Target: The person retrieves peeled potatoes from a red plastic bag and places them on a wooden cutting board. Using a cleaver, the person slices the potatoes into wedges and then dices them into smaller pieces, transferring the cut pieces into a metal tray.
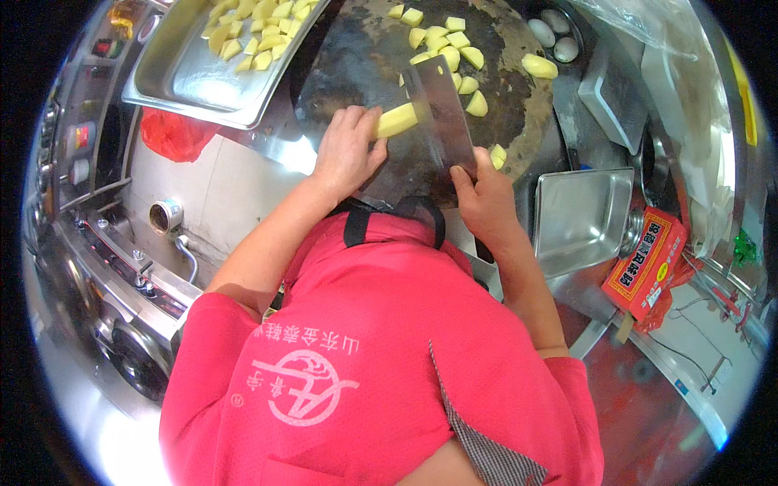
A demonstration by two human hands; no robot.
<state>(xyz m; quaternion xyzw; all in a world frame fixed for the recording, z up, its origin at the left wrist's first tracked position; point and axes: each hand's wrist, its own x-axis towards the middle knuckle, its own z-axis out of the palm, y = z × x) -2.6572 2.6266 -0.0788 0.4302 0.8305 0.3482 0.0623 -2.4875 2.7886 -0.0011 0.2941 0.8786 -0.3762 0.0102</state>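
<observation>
My left hand [349, 149] holds a long peeled potato piece [396, 120] against a dark round chopping board [346, 67]. My right hand [489, 197] grips a Chinese cleaver [439, 112], its broad blade at the right end of the potato piece. Cut potato chunks [473, 58] lie on the board beyond and beside the blade. A larger peeled potato piece [540, 66] rests near the board's right edge, and small pieces [498, 156] lie to the right of my right hand. The handle is mostly hidden by my fingers.
A steel tray [194, 108] with potato chunks stands at the upper left, above a red plastic bag [176, 135]. To the right are a steel pan [583, 219], a red printed box [647, 264], a white container [611, 100] and several eggs [566, 50] in a dark bowl.
</observation>
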